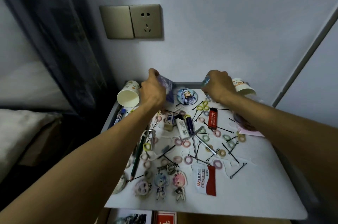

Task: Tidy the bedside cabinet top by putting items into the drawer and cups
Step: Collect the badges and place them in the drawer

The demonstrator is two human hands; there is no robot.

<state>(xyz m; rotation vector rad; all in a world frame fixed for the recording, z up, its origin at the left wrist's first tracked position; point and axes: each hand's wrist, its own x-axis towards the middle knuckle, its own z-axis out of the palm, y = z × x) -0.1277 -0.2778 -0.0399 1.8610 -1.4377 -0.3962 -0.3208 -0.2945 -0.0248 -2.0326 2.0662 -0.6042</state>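
Paper cups first, since there are two and both lie tipped on their sides at the back corners of the white cabinet top (pixel 256 187): the left cup (pixel 129 95) and the right cup (pixel 244 87). The person's left hand (pixel 153 90) pinches a purplish card (pixel 168 86) just beside the left cup. The right hand (pixel 217 84) is curled round something small and bluish next to the right cup, can't tell what. Honestly the smart move looks like standing both cups up before dropping anything in. That card seems too wide for a cup, so it probably belongs in what looks like the open drawer (pixel 210 219) under the near edge. Rest of the count: three acrylic character charms (pixel 161 183), one round anime badge (pixel 186 96) in plain view, two erasers (pixel 169 120), one blue-handled screwdriver (pixel 190 126), one red lighter (pixel 213 118) and one green pencil (pixel 139 152). There are well over a dozen hair ties (pixel 188 159), and the bobby pins (pixel 238 170) overlap too much to count properly.
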